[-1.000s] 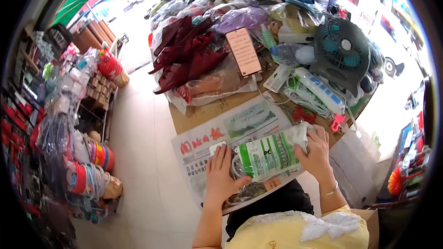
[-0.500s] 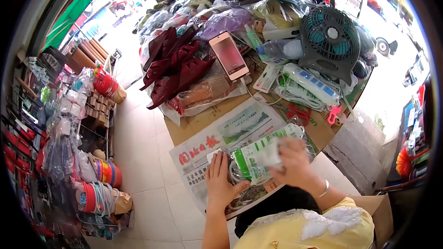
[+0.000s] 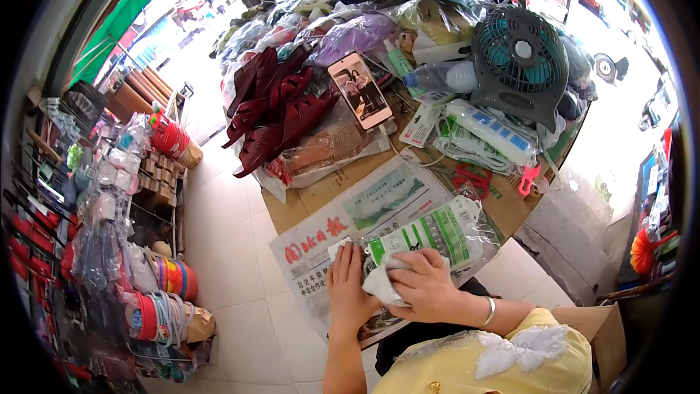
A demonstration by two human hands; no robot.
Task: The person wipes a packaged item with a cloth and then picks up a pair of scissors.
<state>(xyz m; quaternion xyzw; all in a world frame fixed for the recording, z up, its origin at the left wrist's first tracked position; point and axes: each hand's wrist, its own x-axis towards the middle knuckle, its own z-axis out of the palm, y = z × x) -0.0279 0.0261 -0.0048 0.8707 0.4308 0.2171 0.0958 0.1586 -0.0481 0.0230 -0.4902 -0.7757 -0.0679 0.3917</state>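
A plastic-wrapped pack (image 3: 446, 228) with a green and white printed label lies slantwise on the newspaper (image 3: 310, 257). My left hand (image 3: 351, 293) rests on the left end of the pack, its fingers stretched out flat beside a small white part. Bunched under the fingers of my right hand (image 3: 429, 286) is a white cloth (image 3: 385, 283), possibly tissue, pressed against the lower left part of the pack. That hand covers some of the label, and what is inside the pack is hard to make out.
Beyond the newspaper are red-handled scissors (image 3: 472, 179), a bagged power strip (image 3: 492, 131), a propped phone (image 3: 360, 91), dark red sandals (image 3: 273, 113), a plastic bottle (image 3: 445, 76) and a fan (image 3: 521, 62). Shelves of goods (image 3: 109, 211) stand to the left.
My right hand has moved left and down along the pack with the white cloth, now close to my left hand. The label's right part is uncovered. The phone's picture has changed.
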